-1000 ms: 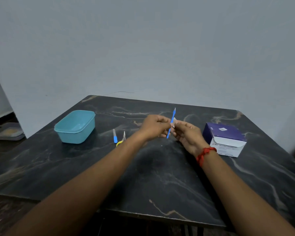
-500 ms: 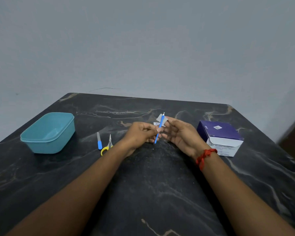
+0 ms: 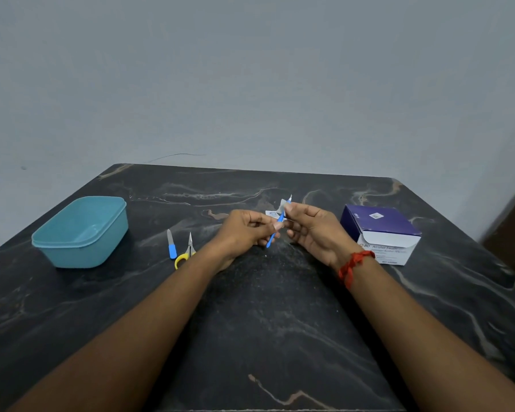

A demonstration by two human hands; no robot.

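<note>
Blue-handled tool (image 3: 270, 240) is hanging tilted above the dark marble table (image 3: 265, 322), low end pointing toward the person, tip leaning away. Nearer than the tool, a red thread (image 3: 353, 264) is sitting on the right wrist. Left hand (image 3: 244, 230) is pinching the tool's lower shaft between thumb and fingers. Right hand (image 3: 312, 230) is pinching a small grey-white wipe (image 3: 281, 204) around the tool's upper end, with the pale tip poking out above it. Left of the tool, yellow-handled scissors (image 3: 186, 252) and a blue-handled nail file (image 3: 171, 243) are lying side by side on the table. Further left of the tool, a teal tub (image 3: 81, 254) is standing open. Right of the tool, a purple-and-white swab box (image 3: 381, 233) is sitting with its flap open. Just behind the tool, a torn sachet (image 3: 271, 214) is lying flat. Beyond the tool, a grey wall (image 3: 250, 84) is filling the background.
</note>
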